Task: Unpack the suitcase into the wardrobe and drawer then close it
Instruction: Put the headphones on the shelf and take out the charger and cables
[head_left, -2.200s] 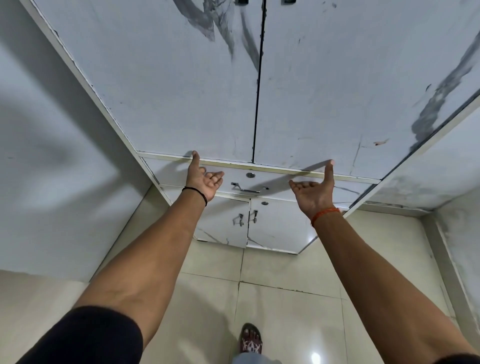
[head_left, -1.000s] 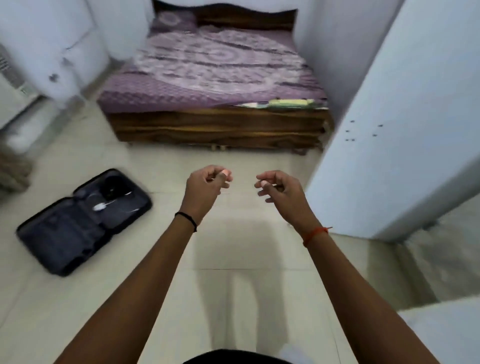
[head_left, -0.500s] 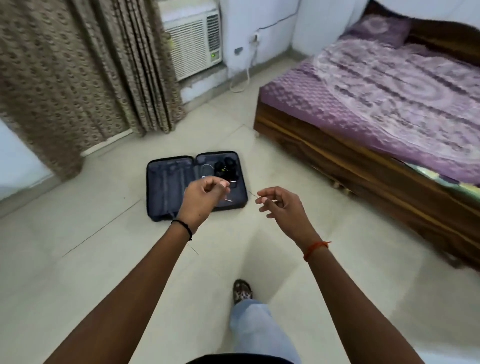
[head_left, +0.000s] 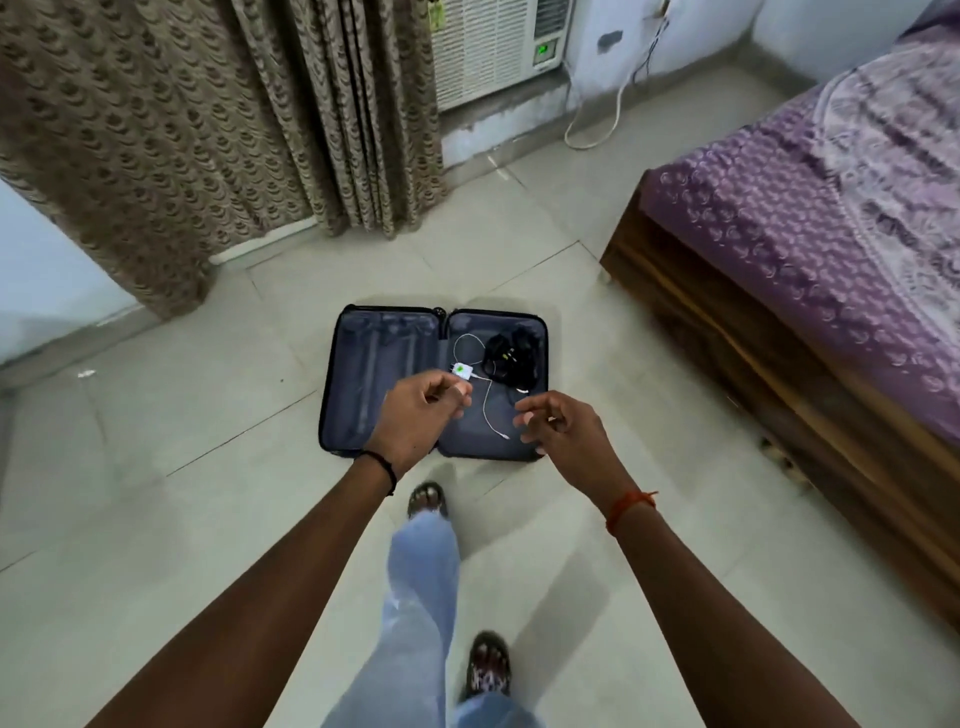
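Note:
A dark open suitcase (head_left: 375, 374) lies flat on the tiled floor in front of me. In its right half lie a white charger (head_left: 461, 371) with a thin white cable and a black bundle of cords (head_left: 511, 356). The left half shows only bare lining. My left hand (head_left: 415, 418) hovers above the suitcase's middle, fingers loosely curled, holding nothing. My right hand (head_left: 563, 431) hovers over the near right corner, fingers loosely bent and spread, also holding nothing. The wardrobe and drawer are out of view.
A wooden bed (head_left: 737, 332) with a purple cover stands at the right. Brown curtains (head_left: 182, 130) hang at the back left, beside a window cooling unit (head_left: 493, 47) with a white cord trailing on the floor. My legs and sandalled feet (head_left: 427, 500) step over the tiles.
I have turned away from the shut wardrobe doors and walked toward the suitcase, which is now centred and closer. Both hands came off the doors and now hang loosely curled in front.

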